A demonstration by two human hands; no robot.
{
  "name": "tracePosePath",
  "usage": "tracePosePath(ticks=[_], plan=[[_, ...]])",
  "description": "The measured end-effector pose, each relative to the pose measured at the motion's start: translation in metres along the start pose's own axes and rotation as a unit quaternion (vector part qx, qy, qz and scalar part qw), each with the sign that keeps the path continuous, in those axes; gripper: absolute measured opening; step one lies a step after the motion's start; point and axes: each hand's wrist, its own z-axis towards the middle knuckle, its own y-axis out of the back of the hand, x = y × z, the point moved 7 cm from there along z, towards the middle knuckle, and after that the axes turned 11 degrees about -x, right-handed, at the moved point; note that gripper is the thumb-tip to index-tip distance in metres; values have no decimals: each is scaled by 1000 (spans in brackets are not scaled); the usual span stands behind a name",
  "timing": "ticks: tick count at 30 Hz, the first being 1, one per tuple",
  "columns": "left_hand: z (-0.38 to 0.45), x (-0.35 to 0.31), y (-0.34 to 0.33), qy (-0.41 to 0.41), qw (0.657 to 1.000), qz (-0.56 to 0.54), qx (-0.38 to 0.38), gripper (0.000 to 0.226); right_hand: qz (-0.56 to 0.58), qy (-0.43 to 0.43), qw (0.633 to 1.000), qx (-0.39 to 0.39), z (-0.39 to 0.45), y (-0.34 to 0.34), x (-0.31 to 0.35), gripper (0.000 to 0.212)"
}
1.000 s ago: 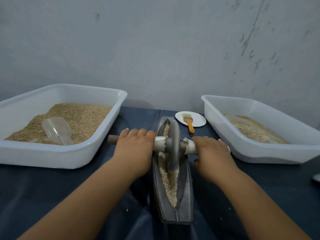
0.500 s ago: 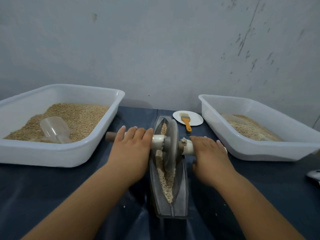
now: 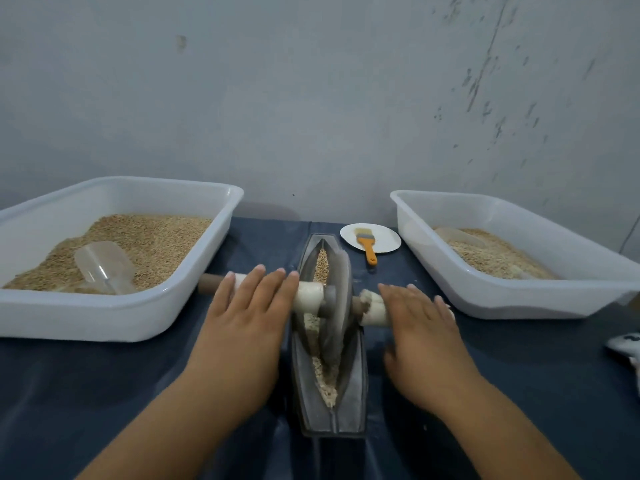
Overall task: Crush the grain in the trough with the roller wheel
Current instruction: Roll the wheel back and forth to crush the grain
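A dark boat-shaped metal trough (image 3: pixel 356 403) lies lengthwise on the blue-covered table, with pale grain (image 3: pixel 327 386) along its groove. The grey roller wheel (image 3: pixel 341 306) stands upright in the middle of the trough on a white-wrapped axle (image 3: pixel 310 296). My left hand (image 3: pixel 249 320) lies flat on the left handle with straight fingers, and the brown handle end pokes out beyond it. My right hand (image 3: pixel 420 327) presses flat on the right handle, fingers extended.
A white tub (image 3: pixel 194 282) at the left holds whole grain and a clear scoop (image 3: pixel 102 266). Another white tub (image 3: pixel 491 299) at the right holds paler grain. A small white plate (image 3: pixel 384 237) with an orange-handled brush (image 3: pixel 366 245) lies behind the trough. The wall is close behind.
Both hands have gone from curled over the handles to flat with straight fingers, and the wheel has rolled slightly away from me along the trough.
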Motion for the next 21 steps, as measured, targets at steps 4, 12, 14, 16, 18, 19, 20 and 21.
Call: tracePosePath(ticks=[4, 12, 14, 16, 18, 19, 20, 21], plan=[[29, 8, -9, 28, 999, 12, 23, 78, 9, -12, 1000, 10, 23, -2, 6, 78], [-41, 10, 15, -12, 987, -74, -142, 75, -5, 66, 997, -41, -35, 20, 15, 91], [-34, 12, 13, -16, 989, -50, -135, 69, -13, 60, 998, -20, -28, 17, 14, 89], [-16, 14, 0, -6, 998, -25, -57, 76, -10, 41, 999, -9, -9, 11, 14, 87], [7, 20, -13, 20, 1000, 10, 14, 81, -9, 21, 1000, -1, 12, 5, 14, 86], [19, 22, -15, 31, 999, 13, 31, 77, -4, 8, 1000, 8, 20, 2, 15, 83], [28, 22, -17, 33, 998, 19, 41, 73, 1, -4, 1000, 17, 25, 0, 15, 81], [32, 21, -16, 30, 999, 26, 36, 70, -1, -11, 1000, 20, 25, -1, 14, 80]])
